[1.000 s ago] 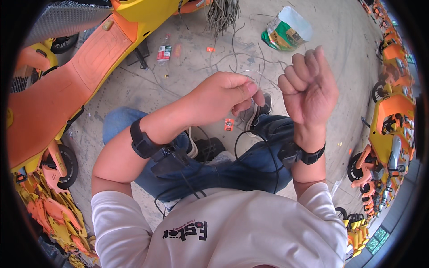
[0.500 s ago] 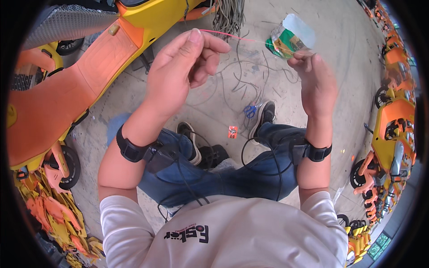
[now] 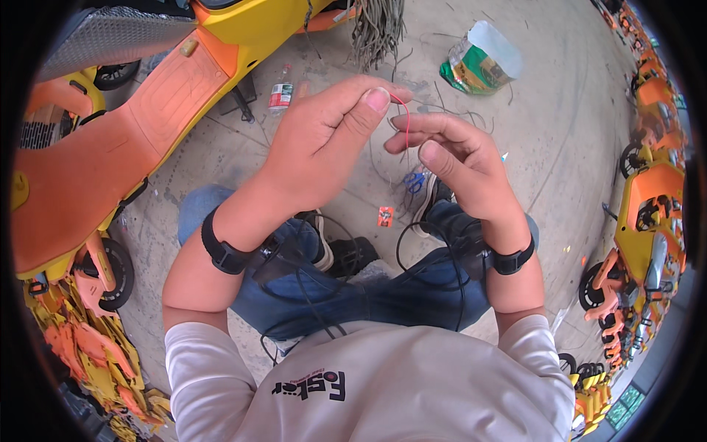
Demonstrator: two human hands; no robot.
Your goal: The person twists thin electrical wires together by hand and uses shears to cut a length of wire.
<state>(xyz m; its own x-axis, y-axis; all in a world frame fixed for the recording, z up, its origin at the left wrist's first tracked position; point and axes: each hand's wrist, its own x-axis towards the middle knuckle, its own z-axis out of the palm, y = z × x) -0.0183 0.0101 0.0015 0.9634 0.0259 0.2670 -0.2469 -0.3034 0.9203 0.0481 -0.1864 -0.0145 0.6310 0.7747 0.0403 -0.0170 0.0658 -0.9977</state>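
Observation:
My left hand (image 3: 320,147) is closed, pinching a thin red wire (image 3: 406,121) that curves down from its thumb and index finger. My right hand (image 3: 465,162) is just to the right, its fingers apart and reaching beside the wire's hanging part; I see nothing held in it. Below the hands on the floor lie blue-handled scissors (image 3: 414,182) and a small orange card (image 3: 385,216). A bundle of grey strands (image 3: 375,33) hangs above, with loose pieces scattered on the floor. Black cables run from the straps on my wrists over my legs.
A yellow and orange scooter (image 3: 125,162) stands at the left, above a pile of panels (image 3: 88,353). A bottle (image 3: 282,96) and a green bag (image 3: 479,62) are on the concrete floor (image 3: 560,169). Rows of scooters (image 3: 648,206) line the right side.
Compared with half a second ago, my left hand is lower and further right, and my right hand has moved left toward it. The red wire, stretched sideways before, now bends downward.

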